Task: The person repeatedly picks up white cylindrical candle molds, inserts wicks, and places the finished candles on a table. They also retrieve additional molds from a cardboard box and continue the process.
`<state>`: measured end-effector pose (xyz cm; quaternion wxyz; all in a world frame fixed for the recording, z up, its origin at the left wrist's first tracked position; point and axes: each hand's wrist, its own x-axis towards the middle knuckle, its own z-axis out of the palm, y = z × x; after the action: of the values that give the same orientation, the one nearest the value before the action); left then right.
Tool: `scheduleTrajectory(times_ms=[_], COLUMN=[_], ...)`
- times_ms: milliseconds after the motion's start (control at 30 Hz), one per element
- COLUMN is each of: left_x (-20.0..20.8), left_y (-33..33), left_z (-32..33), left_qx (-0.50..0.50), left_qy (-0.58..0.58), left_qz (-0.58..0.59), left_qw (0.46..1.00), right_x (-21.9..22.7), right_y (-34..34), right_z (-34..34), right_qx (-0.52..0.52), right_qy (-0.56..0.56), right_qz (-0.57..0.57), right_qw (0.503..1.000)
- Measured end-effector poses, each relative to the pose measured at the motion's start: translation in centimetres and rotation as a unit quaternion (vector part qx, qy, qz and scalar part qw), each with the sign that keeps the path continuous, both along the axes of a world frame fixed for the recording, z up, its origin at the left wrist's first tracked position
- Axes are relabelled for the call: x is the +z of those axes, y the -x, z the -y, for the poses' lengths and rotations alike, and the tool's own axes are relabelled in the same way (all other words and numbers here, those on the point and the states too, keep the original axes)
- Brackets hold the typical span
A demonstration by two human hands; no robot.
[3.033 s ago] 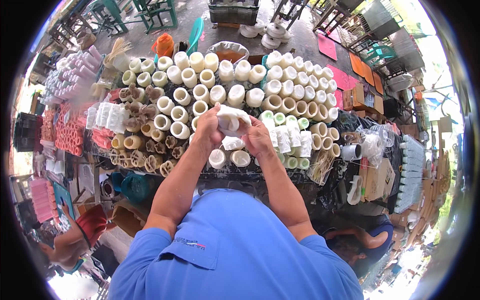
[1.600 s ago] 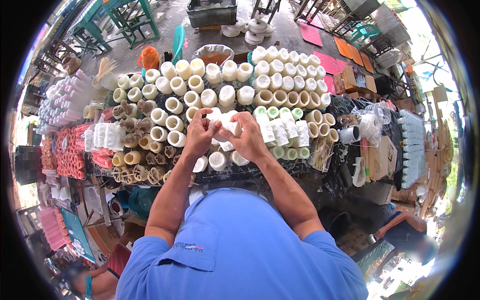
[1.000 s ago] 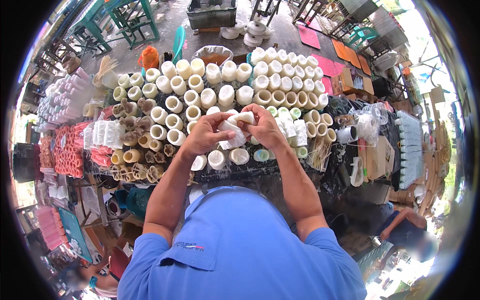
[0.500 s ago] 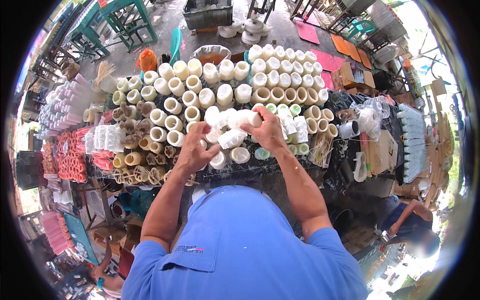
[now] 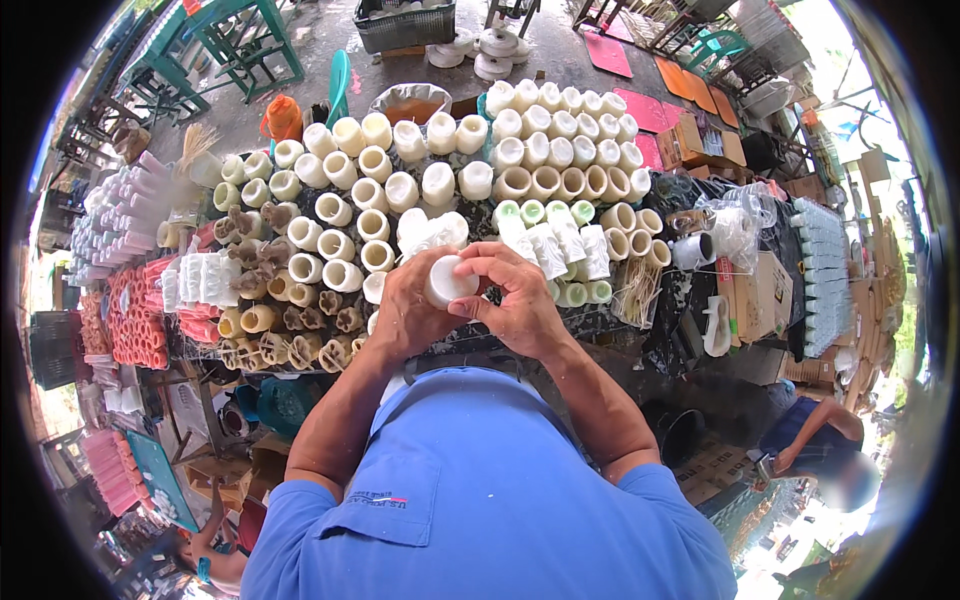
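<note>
A white pillar candle (image 5: 450, 282) is between my two hands, close to the table's near edge, with its round, flat end facing up. My left hand (image 5: 402, 305) wraps its left side. My right hand (image 5: 522, 305) holds its right side, thumb and fingertips pressing on the rim. Just beyond my hands lie white candles with a raised, bumpy surface (image 5: 432, 230), partly hidden by my fingers. To the right of my right hand stand white carved cylinders (image 5: 546, 250) beside pale green-ended ones (image 5: 582, 212).
Rows of cream hollow wax cylinders (image 5: 374, 163) cover the table. Brown flower-shaped pieces (image 5: 303, 350) and red tubes (image 5: 139, 335) lie leftward. At right are a bundle of thin sticks (image 5: 638, 297), plastic bags (image 5: 735, 235) and a cardboard box (image 5: 765, 300). Another person (image 5: 815, 440) works lower right.
My hands have come together and nearer to me. The white candle has been brought down from the pile and turned end up between them. The view has shifted slightly.
</note>
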<state>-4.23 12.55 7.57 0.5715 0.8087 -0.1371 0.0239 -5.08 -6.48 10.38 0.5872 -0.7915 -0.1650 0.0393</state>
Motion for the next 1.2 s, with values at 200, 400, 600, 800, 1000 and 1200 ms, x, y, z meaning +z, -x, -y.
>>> scheduleTrajectory(times_ms=[200,400,600,800,1000,1200], left_x=[-0.8,-1.6,-1.5,-0.7,-1.1,-1.9], left_y=[0.4,-0.4,0.2,1.3,1.5,1.9], left_z=[0.1,-0.1,0.9,1.7,1.8,1.4], left_qx=[-0.01,0.0,0.003,0.026,0.037,0.041], left_qy=[-0.016,0.018,0.086,0.025,-0.092,-0.108], left_qz=[-0.034,0.01,-0.085,-0.156,-0.084,-0.088], left_qw=[0.999,1.0,0.993,0.987,0.992,0.989], right_x=[0.1,-1.2,-2.6,-1.9,-2.1,-5.7], right_y=[-0.3,0.6,-0.2,0.6,-0.1,-0.8], right_z=[0.8,0.0,0.3,0.5,1.5,1.0], right_qx=[0.055,-0.053,-0.055,-0.053,0.024,-0.005], right_qy=[0.117,0.017,0.078,0.205,0.133,0.128], right_qz=[0.038,0.06,0.293,0.285,0.205,0.142], right_qw=[0.991,0.997,0.951,0.935,0.969,0.982])
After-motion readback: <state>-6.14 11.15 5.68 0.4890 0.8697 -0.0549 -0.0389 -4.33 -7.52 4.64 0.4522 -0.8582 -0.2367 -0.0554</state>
